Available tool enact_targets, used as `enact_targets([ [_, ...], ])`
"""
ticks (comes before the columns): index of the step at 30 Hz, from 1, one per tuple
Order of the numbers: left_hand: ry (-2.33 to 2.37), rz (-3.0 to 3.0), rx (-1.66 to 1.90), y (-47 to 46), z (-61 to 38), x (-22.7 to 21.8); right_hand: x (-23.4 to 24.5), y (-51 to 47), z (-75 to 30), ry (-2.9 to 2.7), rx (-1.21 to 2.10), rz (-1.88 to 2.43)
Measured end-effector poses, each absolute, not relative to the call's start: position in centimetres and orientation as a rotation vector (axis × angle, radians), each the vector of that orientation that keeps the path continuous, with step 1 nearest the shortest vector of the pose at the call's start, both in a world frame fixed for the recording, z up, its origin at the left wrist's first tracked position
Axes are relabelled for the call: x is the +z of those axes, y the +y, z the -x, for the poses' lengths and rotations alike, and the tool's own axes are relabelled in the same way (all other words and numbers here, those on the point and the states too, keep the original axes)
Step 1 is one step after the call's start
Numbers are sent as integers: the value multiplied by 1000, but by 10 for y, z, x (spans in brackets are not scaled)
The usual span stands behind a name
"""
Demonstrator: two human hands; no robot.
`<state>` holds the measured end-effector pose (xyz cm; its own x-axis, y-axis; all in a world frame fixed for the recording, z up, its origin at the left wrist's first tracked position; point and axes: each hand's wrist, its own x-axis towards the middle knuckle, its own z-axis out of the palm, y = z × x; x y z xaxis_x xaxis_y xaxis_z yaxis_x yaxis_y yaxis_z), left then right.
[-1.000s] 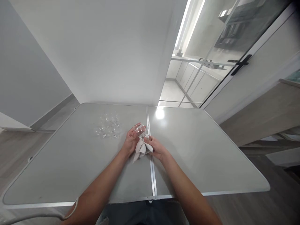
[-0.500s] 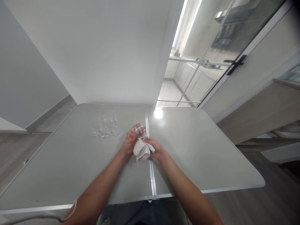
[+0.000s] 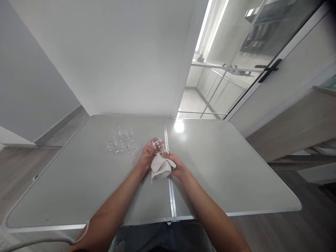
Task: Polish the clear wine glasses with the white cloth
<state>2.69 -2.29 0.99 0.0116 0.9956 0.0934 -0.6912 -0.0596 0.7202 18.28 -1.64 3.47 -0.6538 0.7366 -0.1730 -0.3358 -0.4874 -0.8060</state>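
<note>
Over the middle of the table, my left hand (image 3: 146, 156) is wrapped round the bowl of a clear stemmed glass (image 3: 156, 145), which is tilted. In my right hand (image 3: 176, 164) is a white cloth (image 3: 160, 166), pinched against the lower end of the glass. The cloth hangs down below both hands and covers the stem and foot. Several more clear glasses (image 3: 123, 140) stand close together on the table, to the left of my left hand.
A pale grey folding table (image 3: 220, 168) with a metal seam (image 3: 172, 199) lies before me. Behind it rises a white wall (image 3: 131, 63), with a glass door (image 3: 225, 84) at the right. A cable (image 3: 44, 240) runs by my left forearm.
My head view has shifted slightly, so the scene sits a little further right. Both hands keep their hold on the glass and cloth; the cloth's hanging folds have changed shape.
</note>
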Motion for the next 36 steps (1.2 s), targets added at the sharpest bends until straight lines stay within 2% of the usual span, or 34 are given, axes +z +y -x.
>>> enact_targets([
  [1, 537, -712, 1494, -24, -27, 10, 36, -16, -184, -993, 2222, 641],
  [3, 568, -733, 1506, -23, -28, 9, 36, -16, -184, -1097, 2103, 728],
  [7, 840, -782, 1606, -16, -35, 5, 30, -18, -177, -1453, 1206, 1172],
  [9, 920, -797, 1647, -14, -37, 4, 26, -20, -173, -1555, 905, 1263],
  [11, 918, -770, 1660, -13, -37, 5, 24, -20, -170, -1556, 965, 1217],
  [16, 698, -681, 1578, -18, -32, 10, 27, -14, -175, -1034, 1909, 830],
  [18, 628, -697, 1555, -19, -33, 10, 28, -12, -178, -888, 2048, 735],
  [27, 695, -897, 1342, -23, -46, 13, 24, -13, -166, -901, 1644, 819],
  [33, 743, -820, 1565, -17, -38, 9, 23, -3, -182, -817, 1053, 1093],
  [36, 766, -777, 1664, -15, -35, 9, 22, -1, -189, -684, 1042, 1074],
])
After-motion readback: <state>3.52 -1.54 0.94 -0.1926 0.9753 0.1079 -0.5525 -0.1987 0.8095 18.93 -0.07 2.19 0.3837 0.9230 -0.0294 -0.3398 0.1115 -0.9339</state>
